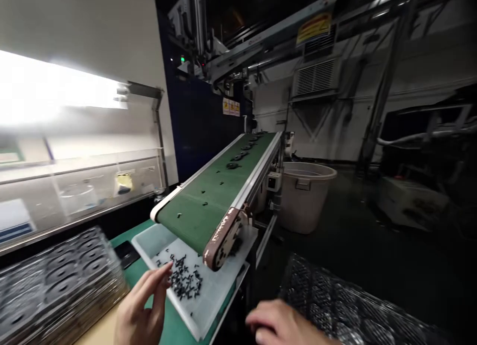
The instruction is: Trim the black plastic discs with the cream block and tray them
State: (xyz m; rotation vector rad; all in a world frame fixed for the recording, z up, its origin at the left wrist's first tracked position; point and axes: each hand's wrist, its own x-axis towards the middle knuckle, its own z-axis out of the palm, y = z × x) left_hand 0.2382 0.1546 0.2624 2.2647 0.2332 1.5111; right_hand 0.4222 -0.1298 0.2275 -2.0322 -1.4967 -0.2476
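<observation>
My left hand (143, 305) is over the left edge of a white plastic tray (219, 295), with thumb and fingertips pressed together. Whatever may be between those fingertips is too small to make out. Many small black plastic pieces (182, 280) lie heaped in the tray, under the low end of a green conveyor belt (201, 191). My right hand (286, 325) is at the bottom edge, partly cut off, its fingers loosely bent and the thumb a little apart. Nothing shows in it. Clear plastic trays (350, 305) lie beside it on the right.
Round black parts (233, 165) and small bits ride on the sloping belt. Stacked moulded trays (63, 275) holding black round parts stand on the left. A black flat object (125, 253) lies on the green surface. Behind the conveyor is a large bin (307, 196).
</observation>
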